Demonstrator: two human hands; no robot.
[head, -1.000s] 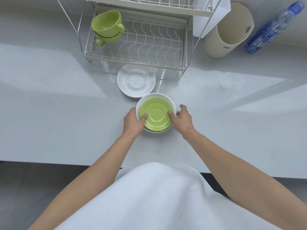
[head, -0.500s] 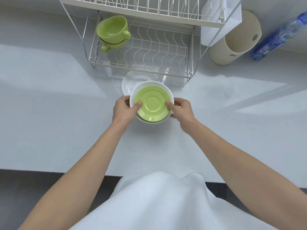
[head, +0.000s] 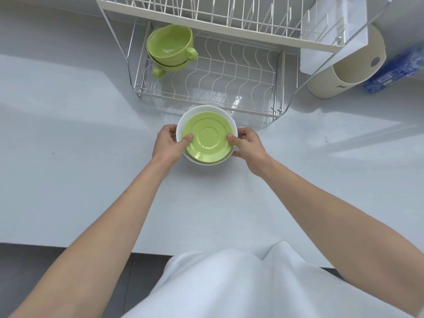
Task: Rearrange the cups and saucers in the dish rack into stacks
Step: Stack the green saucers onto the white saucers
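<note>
I am gripping the saucer stack from both sides: left hand [head: 168, 143] and right hand [head: 246, 143] are each closing on the white saucer [head: 183, 125], thumbs pressing the green saucer [head: 207, 136] nested on top. The stack is sitting face-up and roughly level, just in front of the dish rack [head: 206, 88]; two stacked green cups [head: 169, 48] are resting in the rack's lower left corner. Compared with a second ago, the stack is sitting closer to the rack, now covering the lone white saucer that lay there.

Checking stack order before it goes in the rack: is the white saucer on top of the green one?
No, the green saucer lies on top, with the white saucer showing underneath it.
</note>
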